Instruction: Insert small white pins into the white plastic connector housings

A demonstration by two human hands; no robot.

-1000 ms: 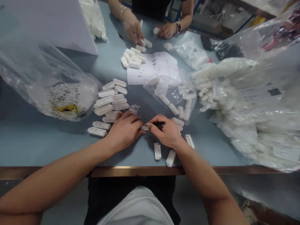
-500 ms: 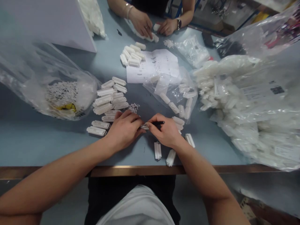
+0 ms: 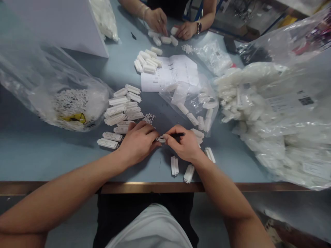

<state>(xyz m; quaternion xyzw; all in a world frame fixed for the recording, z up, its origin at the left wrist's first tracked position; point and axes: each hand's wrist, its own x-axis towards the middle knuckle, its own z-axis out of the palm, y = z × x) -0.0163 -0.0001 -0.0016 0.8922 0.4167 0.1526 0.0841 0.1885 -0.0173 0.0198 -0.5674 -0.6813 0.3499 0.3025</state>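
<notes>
My left hand [image 3: 139, 143] is closed on a small white plastic connector housing [image 3: 160, 139] with a row of slots, its fingertips on the left end; most of the piece is hidden. My right hand [image 3: 183, 143] pinches a slim black tool [image 3: 178, 135], pen-like or tweezers, whose tip meets the housing. Left of my left hand lie several white slotted housings [image 3: 116, 119] in rows. Just above it is a small heap of tiny white parts [image 3: 149, 119]. By my right wrist lie more white housings [image 3: 174, 166].
A clear bag [image 3: 69, 103] of tiny parts stands at left. Big bags of white pieces [image 3: 248, 103] fill the right. An open clear bag [image 3: 191, 103] overlaps a paper sheet [image 3: 173, 69]. Across the table, a co-worker's hands [image 3: 187, 31] handle white pieces near a housing pile [image 3: 148, 61].
My hands stay at the same housing, with the tool tip still on it. The co-worker's hand on the left side has lifted slightly off the white pieces. The view has shifted a little.
</notes>
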